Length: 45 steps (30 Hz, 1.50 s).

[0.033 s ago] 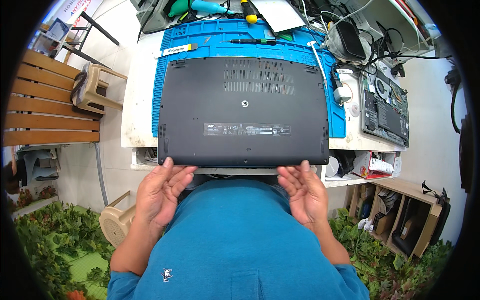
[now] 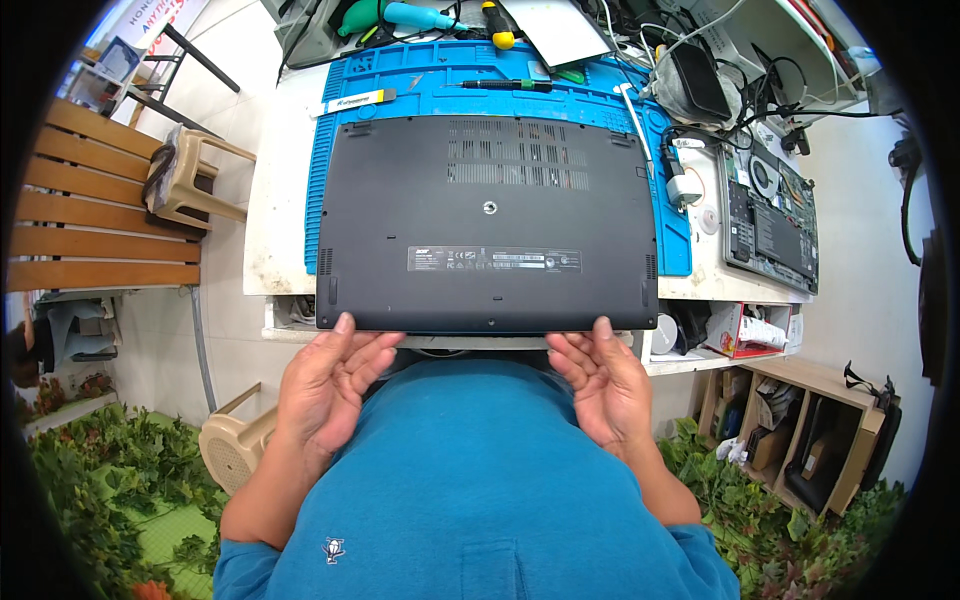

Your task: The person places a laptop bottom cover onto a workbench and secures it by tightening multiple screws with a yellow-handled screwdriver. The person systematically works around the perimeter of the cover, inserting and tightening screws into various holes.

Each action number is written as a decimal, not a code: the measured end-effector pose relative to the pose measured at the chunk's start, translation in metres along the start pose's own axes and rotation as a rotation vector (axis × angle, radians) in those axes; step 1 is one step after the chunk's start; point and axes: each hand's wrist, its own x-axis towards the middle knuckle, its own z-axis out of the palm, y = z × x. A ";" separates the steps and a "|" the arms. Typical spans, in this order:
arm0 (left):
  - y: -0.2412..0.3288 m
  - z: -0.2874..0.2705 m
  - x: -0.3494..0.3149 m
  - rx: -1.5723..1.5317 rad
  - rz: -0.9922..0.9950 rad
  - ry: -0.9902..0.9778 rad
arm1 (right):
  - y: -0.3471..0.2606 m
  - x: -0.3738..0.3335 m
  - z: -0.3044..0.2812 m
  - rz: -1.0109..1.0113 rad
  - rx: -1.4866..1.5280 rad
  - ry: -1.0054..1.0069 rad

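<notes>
A dark grey laptop lies upside down on the workbench, its vented bottom cover facing up. Its near edge juts out past the bench top toward me. At the left part of that edge is my left hand, palm turned up, thumb on the rim and fingers along the front just below it. My right hand mirrors this on the right part of the edge. Both hands are closed lightly on the rim; exactly how far the fingertips reach under it is hidden.
Beneath the laptop is a blue mat bearing a black pen-like tool and a white-and-yellow strip. A yellow-and-black screwdriver lies behind. At right are a tangle of cables and an opened laptop.
Both hands have slid slightly inward along the laptop's near edge, a little closer together. The laptop has not visibly moved.
</notes>
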 end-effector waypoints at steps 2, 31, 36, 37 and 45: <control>-0.004 0.016 0.002 -0.007 -0.063 -0.034 | 0.003 0.008 0.012 0.058 -0.063 -0.069; 0.016 0.018 0.009 0.160 -0.588 -0.429 | -0.063 0.004 -0.058 -0.101 -0.569 0.015; 0.058 0.101 0.012 1.095 0.276 -0.727 | -0.078 0.022 -0.048 -0.539 -0.856 0.155; 0.060 0.132 0.034 1.357 0.616 -0.864 | -0.079 0.028 -0.046 -0.571 -0.944 0.127; 0.005 0.272 0.184 1.849 1.360 -0.994 | -0.090 0.043 -0.017 -0.584 -1.178 0.168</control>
